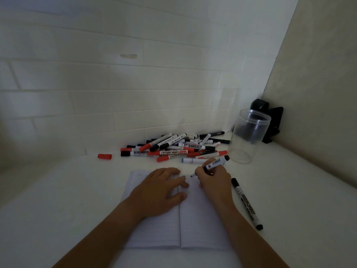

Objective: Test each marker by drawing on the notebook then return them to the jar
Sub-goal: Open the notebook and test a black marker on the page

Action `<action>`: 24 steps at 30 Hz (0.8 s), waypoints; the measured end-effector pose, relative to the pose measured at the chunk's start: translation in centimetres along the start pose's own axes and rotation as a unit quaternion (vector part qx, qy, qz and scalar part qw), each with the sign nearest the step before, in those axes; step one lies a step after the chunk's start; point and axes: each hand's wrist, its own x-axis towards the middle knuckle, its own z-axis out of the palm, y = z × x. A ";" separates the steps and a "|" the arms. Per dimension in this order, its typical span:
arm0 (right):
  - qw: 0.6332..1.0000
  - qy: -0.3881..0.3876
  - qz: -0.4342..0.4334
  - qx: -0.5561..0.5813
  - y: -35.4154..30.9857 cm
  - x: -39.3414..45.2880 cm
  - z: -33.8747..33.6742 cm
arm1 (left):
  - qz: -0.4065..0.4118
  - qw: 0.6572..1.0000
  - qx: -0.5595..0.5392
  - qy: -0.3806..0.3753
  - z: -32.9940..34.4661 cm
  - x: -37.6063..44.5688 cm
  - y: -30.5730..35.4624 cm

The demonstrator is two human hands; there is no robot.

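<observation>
**White table and its load**

A white table (58, 200) is carrying everything. An open notebook (199, 225) is lying at its centre. At 12 o'clock from it a pile of markers (173, 147) is sprawling, with a blue-capped marker (193, 160) lying at its near edge. A loose red cap (104, 156) is sitting at 10 o'clock. A clear jar (249, 136) is standing at 1 o'clock, with a black object (273, 122) behind it. A black marker (247, 204) is lying at 3 o'clock, just beside the page.

R hand (214, 180) grips marker (213, 165) | L hand (162, 187) flat on notebook (201, 225)
</observation>
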 end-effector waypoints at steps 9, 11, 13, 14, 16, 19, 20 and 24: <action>1.000 0.022 -0.008 0.006 0.3 0.0 0.1 | 0.002 1.000 -0.003 0.005 -0.1 0.0 0.0; 1.000 0.025 -0.012 0.013 0.2 0.1 0.1 | 0.001 1.000 -0.004 0.003 -0.1 0.0 0.0; 1.000 0.008 -0.016 0.008 0.2 0.2 0.2 | 0.000 1.000 -0.001 0.003 -0.1 0.1 0.0; 1.000 0.000 -0.013 0.002 0.2 0.1 0.3 | 0.000 1.000 0.001 0.004 0.0 0.1 0.0; 1.000 -0.014 -0.010 -0.003 0.3 0.1 0.3 | 0.001 1.000 0.002 0.007 0.0 0.1 0.1; 1.000 -0.017 -0.021 0.003 0.2 0.1 0.2 | -0.002 1.000 -0.002 0.006 -0.1 0.0 0.0; 1.000 -0.011 -0.021 0.003 0.2 0.1 0.2 | -0.003 1.000 -0.004 0.007 0.0 0.0 0.0; 1.000 0.017 -0.012 0.018 0.2 0.1 0.2 | -0.007 1.000 -0.020 0.017 -0.1 0.0 0.2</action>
